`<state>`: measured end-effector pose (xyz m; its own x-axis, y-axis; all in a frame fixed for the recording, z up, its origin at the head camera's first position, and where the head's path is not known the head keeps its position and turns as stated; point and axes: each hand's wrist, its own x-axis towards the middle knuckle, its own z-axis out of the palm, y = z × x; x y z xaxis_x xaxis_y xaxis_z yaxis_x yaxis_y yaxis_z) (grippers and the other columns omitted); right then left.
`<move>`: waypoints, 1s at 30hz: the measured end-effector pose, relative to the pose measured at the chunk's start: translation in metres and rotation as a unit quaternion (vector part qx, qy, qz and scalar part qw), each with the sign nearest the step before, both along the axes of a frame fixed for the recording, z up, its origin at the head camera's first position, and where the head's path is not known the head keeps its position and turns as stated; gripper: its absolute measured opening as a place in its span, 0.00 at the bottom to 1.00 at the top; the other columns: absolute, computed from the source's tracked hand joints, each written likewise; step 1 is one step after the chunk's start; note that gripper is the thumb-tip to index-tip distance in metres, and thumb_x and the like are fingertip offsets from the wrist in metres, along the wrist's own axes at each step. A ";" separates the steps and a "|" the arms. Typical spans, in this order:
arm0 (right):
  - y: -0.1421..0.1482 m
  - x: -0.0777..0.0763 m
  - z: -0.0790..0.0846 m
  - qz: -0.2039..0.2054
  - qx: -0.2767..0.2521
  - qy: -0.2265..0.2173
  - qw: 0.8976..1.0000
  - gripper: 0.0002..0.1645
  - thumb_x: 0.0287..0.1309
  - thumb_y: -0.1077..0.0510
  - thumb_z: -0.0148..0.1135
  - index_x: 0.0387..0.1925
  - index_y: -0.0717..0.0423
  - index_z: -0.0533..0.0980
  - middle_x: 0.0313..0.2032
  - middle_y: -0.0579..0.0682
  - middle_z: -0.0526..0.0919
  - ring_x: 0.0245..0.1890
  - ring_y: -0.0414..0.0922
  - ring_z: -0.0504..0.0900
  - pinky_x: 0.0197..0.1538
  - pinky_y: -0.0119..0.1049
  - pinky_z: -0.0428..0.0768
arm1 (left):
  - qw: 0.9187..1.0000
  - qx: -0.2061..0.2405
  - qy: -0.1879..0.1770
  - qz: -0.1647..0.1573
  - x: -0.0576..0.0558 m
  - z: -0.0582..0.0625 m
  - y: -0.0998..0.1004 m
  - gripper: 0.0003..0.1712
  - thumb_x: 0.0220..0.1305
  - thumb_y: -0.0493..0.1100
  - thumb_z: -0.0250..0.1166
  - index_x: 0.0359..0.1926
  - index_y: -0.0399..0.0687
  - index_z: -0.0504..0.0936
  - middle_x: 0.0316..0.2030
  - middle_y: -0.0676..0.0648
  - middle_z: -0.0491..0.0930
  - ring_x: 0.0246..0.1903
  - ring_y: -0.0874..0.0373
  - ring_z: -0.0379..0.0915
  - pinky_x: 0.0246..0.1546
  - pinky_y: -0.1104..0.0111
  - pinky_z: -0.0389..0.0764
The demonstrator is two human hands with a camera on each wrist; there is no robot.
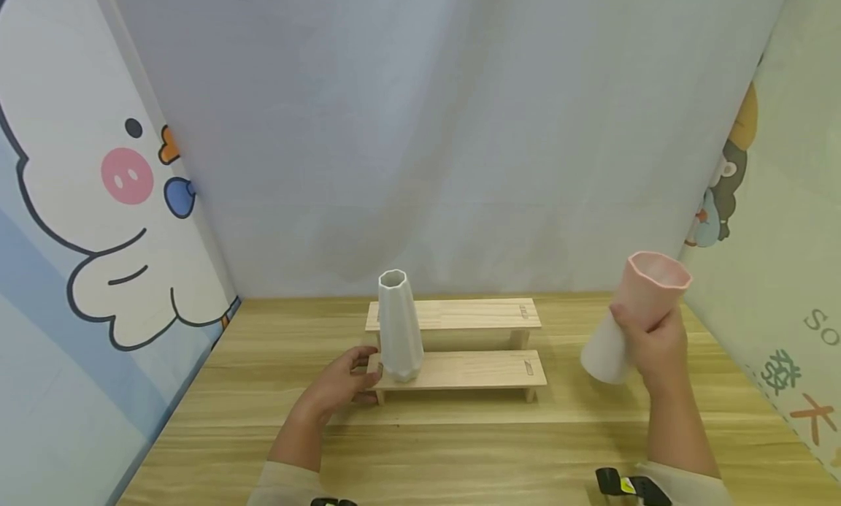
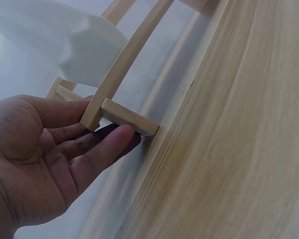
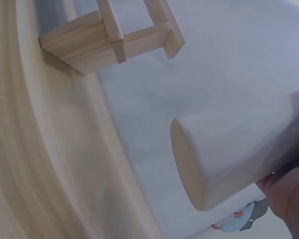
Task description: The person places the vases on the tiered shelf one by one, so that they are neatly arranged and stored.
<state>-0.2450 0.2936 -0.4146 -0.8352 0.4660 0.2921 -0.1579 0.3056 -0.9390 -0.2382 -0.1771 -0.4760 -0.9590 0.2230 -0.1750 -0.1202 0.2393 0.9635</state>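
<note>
My right hand grips a pink-and-white vase around its pink upper part, off to the right of a two-step wooden stand. The vase tilts, its mouth to the upper right, and the right wrist view shows its flat base raised off the table. A white faceted vase stands upright on the left part of the stand's lower step. With thumb and fingers, my left hand holds the left end of that step; in the left wrist view the fingers lie about its leg.
The stand's upper step sits behind the lower one. A wood-grain table lies under everything. A pale grey curtain hangs behind, with cartoon-printed panels at the left and right sides.
</note>
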 end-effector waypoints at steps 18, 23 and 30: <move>-0.023 0.015 0.027 0.060 -0.003 0.055 0.997 0.32 0.54 0.58 0.70 0.59 0.45 0.68 0.43 0.45 0.77 0.40 0.41 0.78 0.39 0.22 0.81 | 1.000 -0.003 0.005 -0.012 -0.002 -0.003 -0.003 0.38 0.67 0.44 0.65 0.72 0.43 0.60 0.69 0.33 0.59 0.48 0.47 0.80 0.45 0.58 0.87; -0.038 0.016 0.028 0.097 0.003 0.042 0.994 0.33 0.56 0.58 0.70 0.61 0.44 0.66 0.45 0.45 0.76 0.42 0.41 0.78 0.40 0.25 0.82 | 1.000 0.001 0.003 -0.008 -0.002 -0.003 -0.002 0.37 0.67 0.43 0.65 0.72 0.42 0.60 0.69 0.33 0.60 0.51 0.46 0.78 0.44 0.58 0.87; -0.061 0.015 0.027 0.152 0.019 0.035 0.988 0.36 0.58 0.58 0.69 0.65 0.44 0.63 0.46 0.44 0.76 0.43 0.41 0.79 0.42 0.27 0.83 | 1.000 0.000 -0.001 -0.006 0.000 -0.001 -0.002 0.36 0.67 0.42 0.65 0.72 0.43 0.61 0.69 0.33 0.59 0.47 0.47 0.80 0.44 0.58 0.87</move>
<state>-0.2298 0.2323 -0.3880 -0.9118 0.1837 0.3673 -0.3127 0.2692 -0.9109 -0.2387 -0.1788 -0.4768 -0.9557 0.2348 -0.1777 -0.1199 0.2409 0.9631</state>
